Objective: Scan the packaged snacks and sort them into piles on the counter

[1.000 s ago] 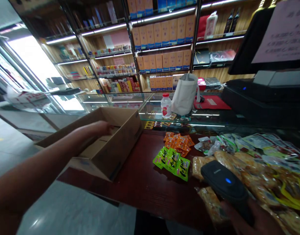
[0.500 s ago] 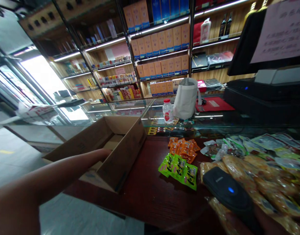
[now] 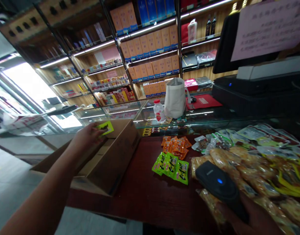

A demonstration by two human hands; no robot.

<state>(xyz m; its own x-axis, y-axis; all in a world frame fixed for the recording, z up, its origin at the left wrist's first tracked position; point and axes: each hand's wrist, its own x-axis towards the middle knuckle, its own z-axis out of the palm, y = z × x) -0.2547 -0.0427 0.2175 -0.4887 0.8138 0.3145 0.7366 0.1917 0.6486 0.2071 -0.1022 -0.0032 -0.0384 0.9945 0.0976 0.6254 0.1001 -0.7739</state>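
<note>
Here, in the head view, my left hand point(image 3: 83, 138) is over the open cardboard box point(image 3: 111, 169), fingers point(image 3: 95, 131) pinched on one end of a green packet point(image 3: 106, 127). My right hand point(image 3: 250, 210) is closed around the handle of a dark scanner point(image 3: 219, 183) with its blue light on; those fingertips are mostly hidden. Wrapped breads point(image 3: 222, 158) lie around the scanner, and I cannot tell whether it touches them. Between box and scanner, more green packets point(image 3: 171, 165) overlap on the counter point(image 3: 142, 204), nearer me than the orange packets point(image 3: 176, 145)
</note>
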